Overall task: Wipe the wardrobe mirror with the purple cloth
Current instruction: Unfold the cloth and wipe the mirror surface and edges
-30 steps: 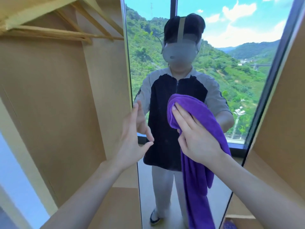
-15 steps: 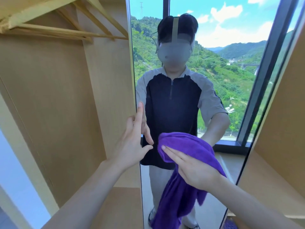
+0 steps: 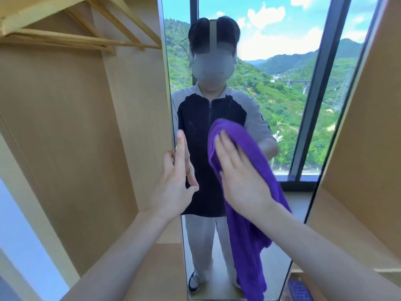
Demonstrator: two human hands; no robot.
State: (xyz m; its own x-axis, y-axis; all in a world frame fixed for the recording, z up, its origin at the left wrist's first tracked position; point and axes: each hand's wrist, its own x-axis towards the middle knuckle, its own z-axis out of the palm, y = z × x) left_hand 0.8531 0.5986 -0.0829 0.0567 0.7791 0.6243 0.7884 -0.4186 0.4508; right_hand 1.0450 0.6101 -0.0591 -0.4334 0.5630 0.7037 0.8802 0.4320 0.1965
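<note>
Cloth up from 0.5 s ago: purple cloth [image 3: 245, 161] now mid-frame on the mirror [image 3: 271, 88], right hand [image 3: 243, 181] pressing it with flat, straight fingers. Cloth bunched on top, tail hanging; lower end cut off at the bottom frame edge. Left hand [image 3: 175, 183] unchanged, fingers straight on the mirror's left edge, holding nothing. Wooden rail [image 3: 86, 40] upper left.

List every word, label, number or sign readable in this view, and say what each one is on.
None: no readable text anywhere.
The purple cloth, the mirror, the wooden wardrobe panels and the reflected shirt carry no lettering.
The blue object at bottom right shows only a ridged pattern.
</note>
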